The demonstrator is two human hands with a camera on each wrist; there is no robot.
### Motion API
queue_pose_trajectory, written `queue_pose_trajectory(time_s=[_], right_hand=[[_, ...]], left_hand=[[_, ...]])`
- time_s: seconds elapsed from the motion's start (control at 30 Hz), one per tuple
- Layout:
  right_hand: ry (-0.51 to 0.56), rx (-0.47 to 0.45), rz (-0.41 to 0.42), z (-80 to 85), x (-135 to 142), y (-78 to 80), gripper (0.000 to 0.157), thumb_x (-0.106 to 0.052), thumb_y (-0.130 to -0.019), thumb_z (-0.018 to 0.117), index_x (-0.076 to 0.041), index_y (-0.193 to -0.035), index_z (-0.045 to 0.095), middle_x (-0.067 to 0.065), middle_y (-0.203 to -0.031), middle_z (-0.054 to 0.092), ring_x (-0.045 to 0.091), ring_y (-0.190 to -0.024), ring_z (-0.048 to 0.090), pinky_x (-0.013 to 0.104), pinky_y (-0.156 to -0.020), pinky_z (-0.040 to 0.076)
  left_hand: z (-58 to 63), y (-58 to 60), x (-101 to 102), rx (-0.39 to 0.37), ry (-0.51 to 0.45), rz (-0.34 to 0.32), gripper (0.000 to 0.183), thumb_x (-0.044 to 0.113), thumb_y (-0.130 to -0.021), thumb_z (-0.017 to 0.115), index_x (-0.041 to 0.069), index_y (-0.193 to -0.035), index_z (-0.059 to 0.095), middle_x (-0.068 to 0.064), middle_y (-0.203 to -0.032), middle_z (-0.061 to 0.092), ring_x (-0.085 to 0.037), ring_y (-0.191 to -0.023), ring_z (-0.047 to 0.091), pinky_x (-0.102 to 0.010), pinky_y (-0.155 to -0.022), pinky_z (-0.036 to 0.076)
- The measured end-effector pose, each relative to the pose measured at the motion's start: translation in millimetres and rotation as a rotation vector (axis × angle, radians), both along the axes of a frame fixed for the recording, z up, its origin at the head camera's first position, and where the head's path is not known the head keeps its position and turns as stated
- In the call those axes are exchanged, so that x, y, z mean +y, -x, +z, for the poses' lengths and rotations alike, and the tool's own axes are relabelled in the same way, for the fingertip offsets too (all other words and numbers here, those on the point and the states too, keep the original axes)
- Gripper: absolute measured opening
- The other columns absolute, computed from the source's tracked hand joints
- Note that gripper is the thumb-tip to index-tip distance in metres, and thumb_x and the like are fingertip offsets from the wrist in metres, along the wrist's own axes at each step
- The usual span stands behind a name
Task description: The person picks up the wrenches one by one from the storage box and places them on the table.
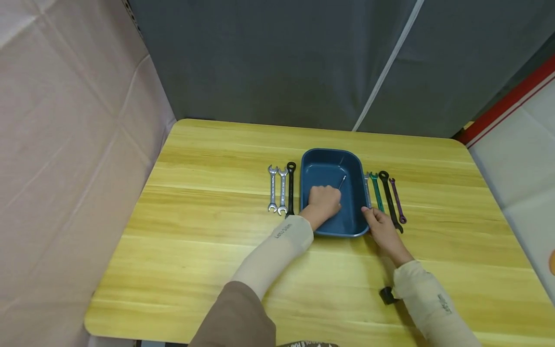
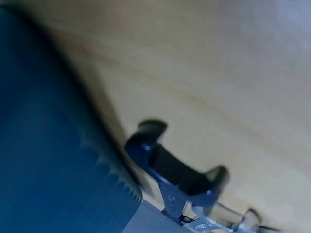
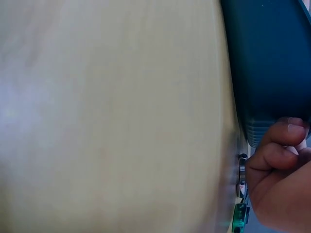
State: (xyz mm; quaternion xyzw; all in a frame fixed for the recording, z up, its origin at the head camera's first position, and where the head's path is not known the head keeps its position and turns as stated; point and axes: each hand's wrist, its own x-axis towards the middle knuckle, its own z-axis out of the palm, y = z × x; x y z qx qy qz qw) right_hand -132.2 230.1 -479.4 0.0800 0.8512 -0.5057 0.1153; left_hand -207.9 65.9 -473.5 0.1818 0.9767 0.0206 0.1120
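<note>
A dark blue plastic bin (image 1: 331, 153) sits on the table. My left hand (image 1: 324, 200) is down inside it, with curled fingers gripping a slim silver wrench (image 1: 342, 181); one end sticks out past the fist and the rest is hidden. At the bin's near right corner, my right hand (image 1: 381, 229) pinches the rim between thumb and fingers; the right wrist view shows these fingers (image 3: 282, 136) bent against the bin wall (image 3: 272, 63). Left of the bin lie two silver wrenches (image 1: 272, 188) and a black wrench (image 1: 291, 185), whose open end looms in the left wrist view.
Right of the bin, side by side, lie a silver wrench (image 1: 367, 188) close to its wall, a green wrench (image 1: 376, 192), a black wrench (image 1: 390, 200) and a purple wrench (image 1: 397, 200). A small black object (image 1: 387, 296) shows beside the right sleeve. Grey curtain (image 1: 269, 67) hangs behind the table.
</note>
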Motion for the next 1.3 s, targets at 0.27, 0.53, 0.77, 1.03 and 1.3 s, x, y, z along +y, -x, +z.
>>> queue_pose_trajectory(time_s=[0.27,0.53,0.77,1.03,1.3], right_hand=[[-0.008,0.005,0.008,1.2,-0.9,0.0,0.047,-0.048,-0.101,0.041,-0.008,-0.075,0.041,-0.006,-0.058,0.037,0.010,-0.052,0.039,0.026,-0.052,0.035],[-0.011,-0.025,0.004,3.3,-1.5,1.6,0.045,-0.044,-0.102,0.041,-0.006,-0.077,0.043,-0.005,-0.062,0.039,0.010,-0.054,0.041,0.026,-0.053,0.036],[-0.011,-0.043,-0.005,3.4,-2.1,2.2,0.047,-0.045,-0.102,0.040,-0.003,-0.081,0.046,-0.006,-0.065,0.042,0.009,-0.059,0.044,0.024,-0.055,0.039],[0.018,-0.016,-0.008,3.1,-4.8,0.2,0.046,-0.043,-0.102,0.042,-0.002,-0.082,0.049,-0.007,-0.064,0.044,0.008,-0.058,0.044,0.023,-0.055,0.039],[0.000,-0.028,-0.006,4.9,-1.9,0.9,0.050,-0.044,-0.102,0.041,0.003,-0.089,0.053,-0.003,-0.070,0.050,0.006,-0.062,0.049,0.023,-0.058,0.042]], left_hand=[[3.6,2.0,-11.7,-0.255,-0.344,0.182,0.040,0.038,-0.093,0.060,0.018,-0.060,0.050,0.003,-0.059,0.048,-0.016,-0.061,0.053,-0.033,-0.062,0.042],[4.6,5.8,-17.1,-0.489,-0.690,0.221,0.056,0.028,-0.091,0.063,0.017,-0.042,0.038,0.006,-0.041,0.031,-0.009,-0.038,0.028,-0.023,-0.044,0.025],[4.2,5.1,-17.4,-0.628,-0.959,0.240,0.041,0.018,-0.091,0.063,0.011,-0.052,0.053,0.005,-0.049,0.038,-0.010,-0.047,0.028,-0.023,-0.050,0.027],[8.4,5.2,-18.3,-0.609,-1.066,0.269,0.021,0.018,-0.092,0.062,0.003,-0.082,0.071,0.004,-0.072,0.054,-0.010,-0.060,0.040,-0.021,-0.057,0.034],[14.1,8.0,-21.1,-0.594,-1.080,0.257,0.020,0.020,-0.093,0.062,0.003,-0.094,0.073,0.003,-0.084,0.059,-0.010,-0.068,0.044,-0.021,-0.060,0.037]])
